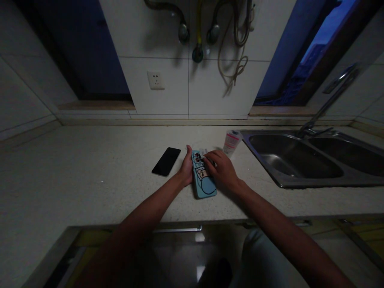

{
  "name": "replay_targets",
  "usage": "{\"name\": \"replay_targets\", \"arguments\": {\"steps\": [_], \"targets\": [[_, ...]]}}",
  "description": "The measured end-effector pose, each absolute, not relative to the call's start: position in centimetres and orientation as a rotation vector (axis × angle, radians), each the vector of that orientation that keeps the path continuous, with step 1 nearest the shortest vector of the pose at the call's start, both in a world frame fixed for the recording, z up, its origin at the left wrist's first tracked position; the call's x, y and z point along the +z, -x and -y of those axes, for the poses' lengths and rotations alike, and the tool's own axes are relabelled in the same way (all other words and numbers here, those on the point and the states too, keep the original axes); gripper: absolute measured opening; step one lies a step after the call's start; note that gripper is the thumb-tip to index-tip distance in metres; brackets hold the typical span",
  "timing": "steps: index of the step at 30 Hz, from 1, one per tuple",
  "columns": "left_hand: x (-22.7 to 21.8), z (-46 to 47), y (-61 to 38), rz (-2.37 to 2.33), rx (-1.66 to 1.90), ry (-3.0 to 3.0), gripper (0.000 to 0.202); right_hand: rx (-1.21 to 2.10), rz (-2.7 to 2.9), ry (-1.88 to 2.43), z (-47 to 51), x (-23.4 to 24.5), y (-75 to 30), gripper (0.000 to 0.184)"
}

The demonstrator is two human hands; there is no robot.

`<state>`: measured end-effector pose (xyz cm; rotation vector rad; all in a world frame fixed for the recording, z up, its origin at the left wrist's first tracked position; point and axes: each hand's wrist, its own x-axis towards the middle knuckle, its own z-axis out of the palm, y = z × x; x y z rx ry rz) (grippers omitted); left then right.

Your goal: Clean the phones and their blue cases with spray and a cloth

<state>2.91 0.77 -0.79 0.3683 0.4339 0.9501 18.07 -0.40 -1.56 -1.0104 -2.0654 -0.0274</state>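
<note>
2 bare hands work over 1 blue phone case (205, 185) on a pale speckled countertop (90, 176). There is also 1 black phone (166, 161), 1 small tube (231, 142), 1 double sink (282, 182) with 2 basins, 1 tap (328, 102), 1 wall socket (156, 80) and a cluster of hoses (210, 28) hanging on the tiled wall.

The phone case lies flat near the counter's front edge, about centre of the view. It is a rounded rectangle, smooth and glossy-looking, with a cartoon figure printed on its upward side. Its long axis runs roughly from 12 to 6 o'clock, leaning slightly, with the camera-cutout end toward 12 and the plain rounded end toward 6.

The left hand (186, 169) presses against the case's left long edge at 9 o'clock of it, fingers fairly straight and close together, thumb up, bracing rather than gripping. The right hand (221, 168) lies over the case's upper right part at about 2 o'clock, fingers curled narrow and pinching a small white scrap (203, 152) against the case's top end; what the scrap is made of I cannot tell.

The black phone, a flat dark slab with a shiny face, lies at 10 o'clock of the case, just beside the left hand, its long axis tilted toward 1 o'clock. The tube, white with a pink band, stands at 2 o'clock, near the sink's brushed-metal rim. The sink lies at 3 o'clock, its curved tap rising behind it.
</note>
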Motion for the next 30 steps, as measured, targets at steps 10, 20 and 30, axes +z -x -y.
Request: {"name": "replay_targets", "arguments": {"steps": [10, 20, 30], "targets": [[-0.5, -1.2, -2.5, -0.525, 1.02, -0.361, 0.077, 0.062, 2.193, 0.843, 0.9, -1.9, -17.9, 0.025], [-1.6, -0.5, -3.3, -0.478, 0.909, -0.455, 0.076, 0.252, 1.702, 0.869, 1.2, -1.7, -17.2, 0.026], [-1.0, 0.2, -3.6, -0.526, 0.878, -0.477, 0.078, 0.045, 2.0, 0.697, 0.8, -1.8, -17.0, 0.031]]}}
